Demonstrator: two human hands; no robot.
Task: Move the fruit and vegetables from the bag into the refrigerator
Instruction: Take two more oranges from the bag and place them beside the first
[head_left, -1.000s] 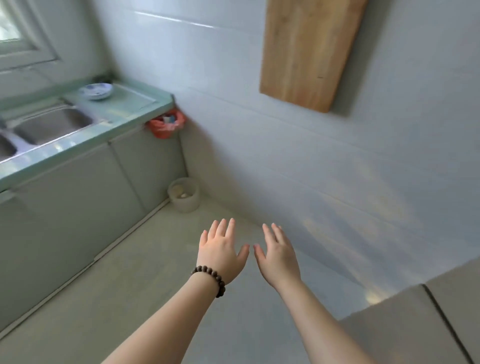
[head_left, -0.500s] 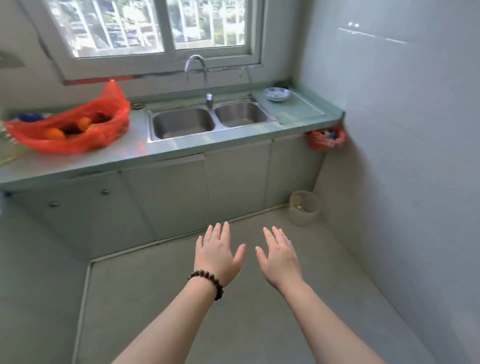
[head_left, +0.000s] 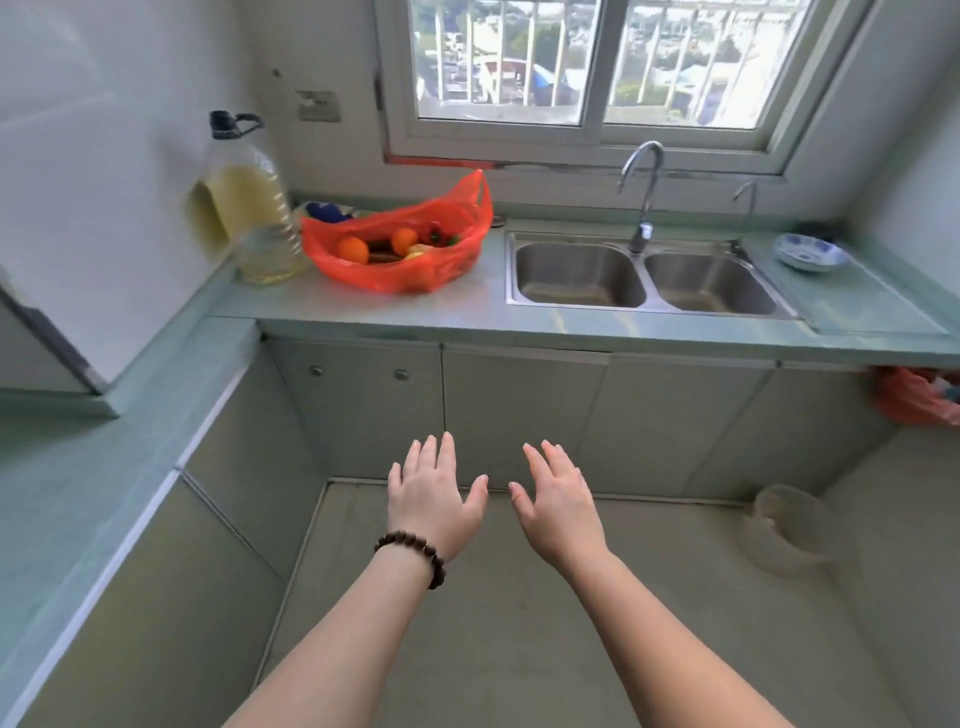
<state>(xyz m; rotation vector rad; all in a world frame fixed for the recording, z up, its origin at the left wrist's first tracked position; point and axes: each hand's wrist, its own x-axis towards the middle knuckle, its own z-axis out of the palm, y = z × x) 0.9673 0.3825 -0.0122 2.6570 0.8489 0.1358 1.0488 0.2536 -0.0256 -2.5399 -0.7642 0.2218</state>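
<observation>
Since half a second ago the view has swung left: the bag (head_left: 400, 244), then at the far left of the counter (head_left: 467, 312), now sits near the middle of the view, and an oil bottle (head_left: 249, 208) has come into sight beside it. Both hands stay where they were, held out in front over the floor.

Left hand (head_left: 428, 501) and right hand (head_left: 558, 506) hang side by side, palms down, fingers straight and slightly spread, holding nothing and touching nothing. A bead bracelet (head_left: 415, 553) circles the left wrist.

The red bag lies open on the counter, well apart from the hands, just left of the sink (head_left: 644, 275) and touching or nearly touching the bottle. Inside it two oranges (head_left: 353, 249) show, with something red, something green and something yellow beside them, too small to name.

A tap (head_left: 641, 192) stands behind the double sink, under the window (head_left: 597, 67). A blue-patterned bowl (head_left: 808, 252) rests on the counter right of the sink. A pale bin (head_left: 784, 525) stands on the floor at right, and another red bag (head_left: 914, 395) hangs under the counter's right end.
</observation>
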